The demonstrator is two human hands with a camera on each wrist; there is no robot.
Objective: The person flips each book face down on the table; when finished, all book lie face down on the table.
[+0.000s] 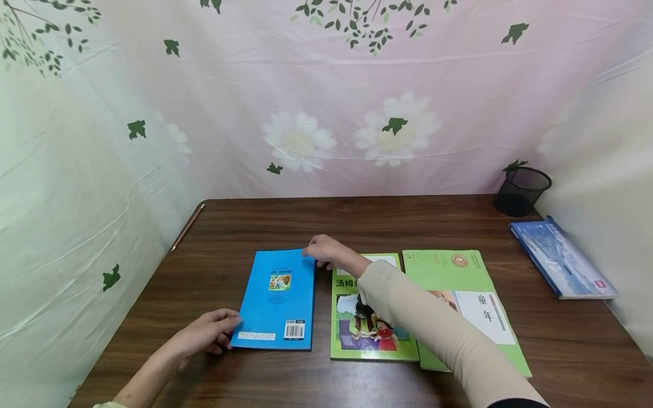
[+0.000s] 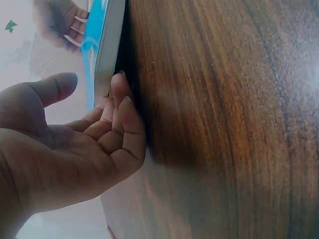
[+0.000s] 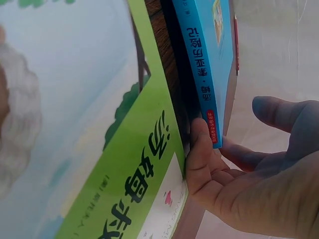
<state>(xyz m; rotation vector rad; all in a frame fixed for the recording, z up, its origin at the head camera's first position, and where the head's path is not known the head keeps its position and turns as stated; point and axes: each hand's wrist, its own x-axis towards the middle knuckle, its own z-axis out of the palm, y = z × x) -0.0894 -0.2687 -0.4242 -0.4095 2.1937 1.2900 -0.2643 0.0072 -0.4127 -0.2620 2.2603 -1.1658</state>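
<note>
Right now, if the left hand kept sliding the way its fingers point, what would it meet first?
The blue book: the left hand already has its fingertips at the near left corner, so it would push straight into that book.

Left hand (image 1: pixel 206 334) — forearm entering from the lower left, fingers (image 2: pixel 119 107) loosely extended, thumb held apart. Right hand (image 1: pixel 326 252) — sleeved arm reaching diagonally forward from the lower right, fingers (image 3: pixel 199 149) lightly curled, thumb spread clear of them.
</note>
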